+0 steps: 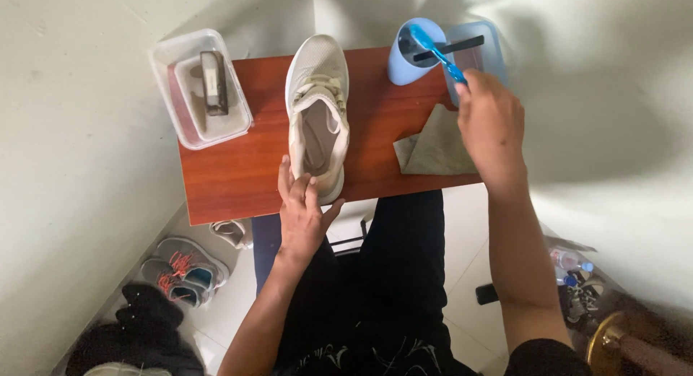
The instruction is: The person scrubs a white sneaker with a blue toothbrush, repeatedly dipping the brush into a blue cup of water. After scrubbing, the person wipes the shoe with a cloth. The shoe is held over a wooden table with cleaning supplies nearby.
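Blue cup [406, 58] holds blue toothbrush [433, 50], pinched by right hand [491, 123]; left hand [302, 210], fingers spread flat, steadies white sneaker [317, 109] at heel on wooden table [245, 167].

One head-worn camera looks almost straight down from above the seated person. It sits fairly near the small wooden table [238, 174], with floor visible below.

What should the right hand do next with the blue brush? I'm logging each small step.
Probably lift the blue brush out of the blue cup toward the white sneaker: the right hand grips its handle, the head sits in the cup, and the left hand steadies the heel.
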